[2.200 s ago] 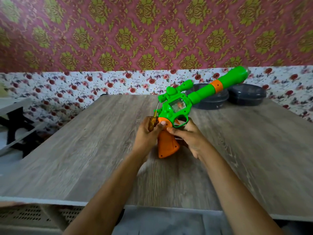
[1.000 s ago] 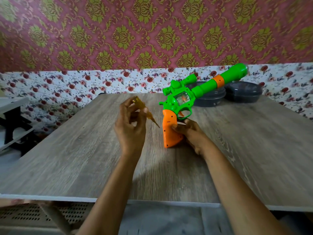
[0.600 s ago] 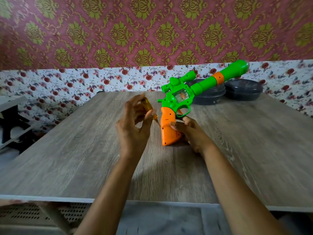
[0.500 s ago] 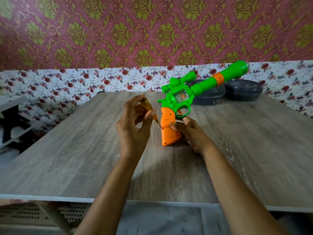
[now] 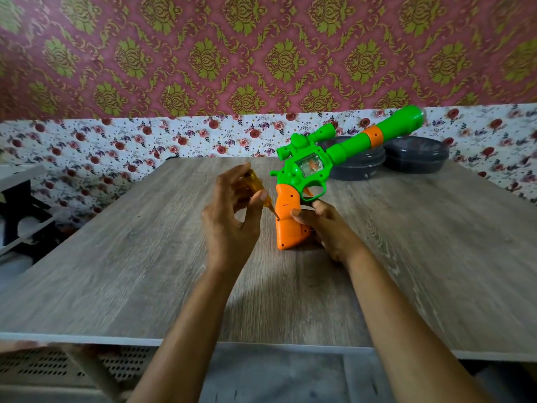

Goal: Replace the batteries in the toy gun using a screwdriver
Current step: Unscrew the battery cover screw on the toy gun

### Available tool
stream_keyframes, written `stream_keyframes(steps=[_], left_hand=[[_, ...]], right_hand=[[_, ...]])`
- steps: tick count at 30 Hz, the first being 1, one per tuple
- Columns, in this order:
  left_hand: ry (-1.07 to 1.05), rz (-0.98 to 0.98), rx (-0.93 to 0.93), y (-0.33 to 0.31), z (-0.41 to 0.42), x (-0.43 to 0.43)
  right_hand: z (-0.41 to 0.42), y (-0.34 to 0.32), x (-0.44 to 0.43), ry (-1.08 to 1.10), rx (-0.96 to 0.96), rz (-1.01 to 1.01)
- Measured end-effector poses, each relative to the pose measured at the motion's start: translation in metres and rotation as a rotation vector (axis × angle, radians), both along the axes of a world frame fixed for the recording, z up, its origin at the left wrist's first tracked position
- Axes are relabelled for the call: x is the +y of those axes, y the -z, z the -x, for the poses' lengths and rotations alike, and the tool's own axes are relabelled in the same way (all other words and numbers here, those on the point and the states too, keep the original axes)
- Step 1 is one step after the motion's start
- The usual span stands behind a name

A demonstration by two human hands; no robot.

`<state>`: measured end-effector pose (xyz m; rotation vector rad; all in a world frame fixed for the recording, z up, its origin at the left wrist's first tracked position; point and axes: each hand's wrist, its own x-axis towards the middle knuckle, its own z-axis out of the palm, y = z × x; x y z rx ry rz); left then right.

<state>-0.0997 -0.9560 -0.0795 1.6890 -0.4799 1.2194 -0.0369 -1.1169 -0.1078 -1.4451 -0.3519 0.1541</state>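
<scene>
Grey wood-grain bench (image 5: 145, 257), with a pale edge along the near side. Near the middle stands the toy gun (image 5: 290, 225), orange butt down on the wood and green barrel tilted up toward the far right. At the far right sit a dark round container (image 5: 357, 170) and a second dark container (image 5: 415, 159), just beside each other.

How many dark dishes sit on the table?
2: the left dish sits behind the gun; the right dish sits just beside it. None seems hidden.
</scene>
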Motion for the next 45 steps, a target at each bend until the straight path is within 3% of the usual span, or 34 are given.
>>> stream_keyframes(steps=[17,26,36,41,45], left_hand=[[0.024,-0.009,-0.027,-0.003,0.004,-0.001],[-0.087,-0.047,-0.123,-0.002,0.004,0.001],[-0.082,-0.050,-0.107,-0.005,0.007,0.001],[-0.053,0.043,-0.035,-0.019,-0.003,0.005],[-0.021,-0.172,-0.029,-0.033,-0.009,-0.003]], right_hand=[[0.001,-0.001,0.000,0.005,-0.015,0.026],[-0.001,0.000,0.000,0.046,0.032,0.039],[-0.004,-0.001,0.002,0.070,0.004,0.092],[-0.005,0.000,0.000,0.039,-0.011,0.072],[-0.008,0.000,0.003,0.024,-0.028,0.066]])
